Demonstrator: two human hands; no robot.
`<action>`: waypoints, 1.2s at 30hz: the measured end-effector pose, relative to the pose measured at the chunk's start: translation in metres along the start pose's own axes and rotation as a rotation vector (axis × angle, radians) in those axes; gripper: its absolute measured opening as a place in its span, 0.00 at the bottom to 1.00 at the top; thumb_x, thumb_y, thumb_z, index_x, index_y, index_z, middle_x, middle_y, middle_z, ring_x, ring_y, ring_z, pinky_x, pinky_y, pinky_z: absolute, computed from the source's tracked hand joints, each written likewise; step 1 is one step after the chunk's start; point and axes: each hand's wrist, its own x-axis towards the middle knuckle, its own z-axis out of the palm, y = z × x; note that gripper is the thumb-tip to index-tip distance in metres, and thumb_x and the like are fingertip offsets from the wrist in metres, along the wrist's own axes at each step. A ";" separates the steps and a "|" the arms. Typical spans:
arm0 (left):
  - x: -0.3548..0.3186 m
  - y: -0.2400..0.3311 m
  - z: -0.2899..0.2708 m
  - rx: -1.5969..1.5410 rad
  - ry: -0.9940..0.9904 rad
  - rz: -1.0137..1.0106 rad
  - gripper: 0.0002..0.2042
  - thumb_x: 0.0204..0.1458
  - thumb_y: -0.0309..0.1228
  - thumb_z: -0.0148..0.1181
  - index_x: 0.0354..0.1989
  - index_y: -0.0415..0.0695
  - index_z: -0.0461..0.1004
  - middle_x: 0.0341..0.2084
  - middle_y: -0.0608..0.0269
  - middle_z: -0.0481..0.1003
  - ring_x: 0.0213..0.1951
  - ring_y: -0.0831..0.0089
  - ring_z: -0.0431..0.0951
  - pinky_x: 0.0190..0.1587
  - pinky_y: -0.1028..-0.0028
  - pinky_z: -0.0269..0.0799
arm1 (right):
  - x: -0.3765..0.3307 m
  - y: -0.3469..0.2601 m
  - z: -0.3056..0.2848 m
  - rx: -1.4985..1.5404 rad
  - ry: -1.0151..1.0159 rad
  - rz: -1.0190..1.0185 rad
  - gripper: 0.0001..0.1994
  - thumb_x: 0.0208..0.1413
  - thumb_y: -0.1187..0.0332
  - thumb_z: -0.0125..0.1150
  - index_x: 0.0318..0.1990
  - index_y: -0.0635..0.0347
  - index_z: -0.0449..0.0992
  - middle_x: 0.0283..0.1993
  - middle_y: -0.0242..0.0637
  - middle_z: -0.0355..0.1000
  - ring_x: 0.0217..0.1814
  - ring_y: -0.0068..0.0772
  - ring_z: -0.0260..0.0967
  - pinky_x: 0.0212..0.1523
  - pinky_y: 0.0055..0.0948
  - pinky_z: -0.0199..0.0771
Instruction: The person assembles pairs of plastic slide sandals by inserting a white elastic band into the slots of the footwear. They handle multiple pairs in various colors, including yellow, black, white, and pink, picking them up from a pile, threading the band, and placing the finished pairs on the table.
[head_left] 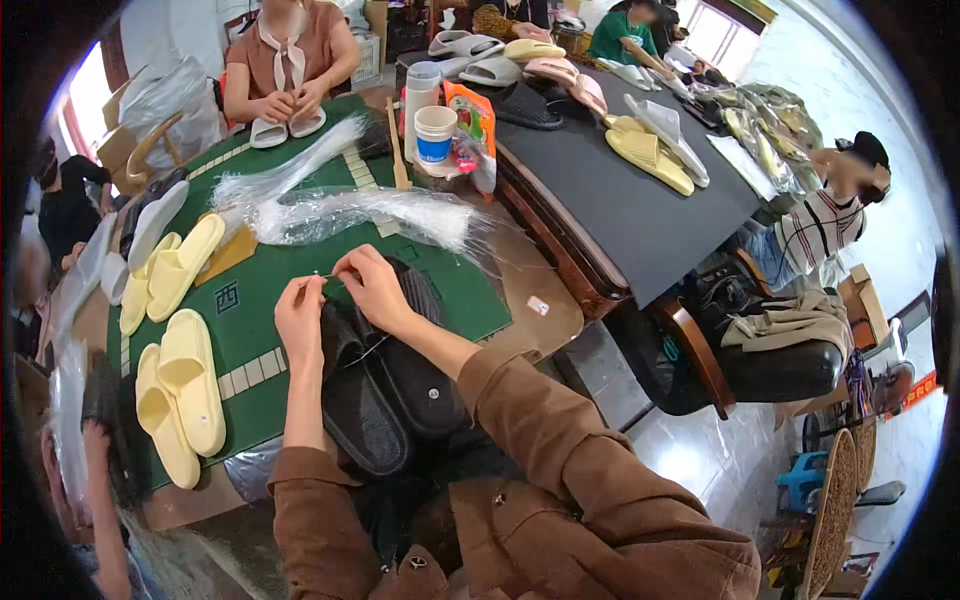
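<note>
A pair of black slippers [368, 425] lies at the table's near edge, right in front of me, soles side by side. Over their upper parts, my left hand [300, 312] and my right hand [372, 288] meet with fingertips pinched. Between them runs a thin strand, too fine to make out fully. Another thin, light line crosses the slippers below my right wrist. Beyond my hands, bundles of clear plastic strands [300, 168] lie on the green table mat [262, 300], some in a clear bag [340, 212].
Pale yellow slippers [192, 372] and more yellow slippers [185, 265] lie at left. A white cup [435, 135] and an orange packet [472, 115] stand at the far right corner. A black-topped table [600, 200] carries more slippers. A co-worker [290, 60] sits opposite, hands on light slippers.
</note>
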 end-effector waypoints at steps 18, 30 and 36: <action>0.000 -0.003 -0.006 0.275 -0.029 0.025 0.08 0.55 0.31 0.55 0.33 0.38 0.76 0.21 0.68 0.70 0.25 0.81 0.66 0.30 0.78 0.61 | 0.000 -0.009 0.000 0.046 -0.033 0.004 0.03 0.52 0.76 0.57 0.35 0.62 0.73 0.31 0.38 0.68 0.33 0.34 0.68 0.34 0.30 0.69; 0.003 -0.015 -0.002 0.274 -0.061 0.193 0.10 0.59 0.26 0.50 0.44 0.37 0.75 0.29 0.62 0.76 0.29 0.77 0.73 0.36 0.75 0.70 | 0.000 -0.006 0.001 0.021 -0.076 -0.024 0.03 0.52 0.74 0.59 0.33 0.62 0.74 0.31 0.38 0.68 0.35 0.34 0.68 0.36 0.31 0.69; -0.001 -0.005 -0.005 0.086 -0.070 0.066 0.07 0.59 0.25 0.50 0.41 0.37 0.74 0.27 0.66 0.74 0.27 0.82 0.69 0.31 0.80 0.66 | -0.001 -0.006 0.002 0.028 -0.086 0.062 0.04 0.51 0.73 0.59 0.33 0.61 0.73 0.31 0.39 0.67 0.36 0.40 0.67 0.37 0.35 0.68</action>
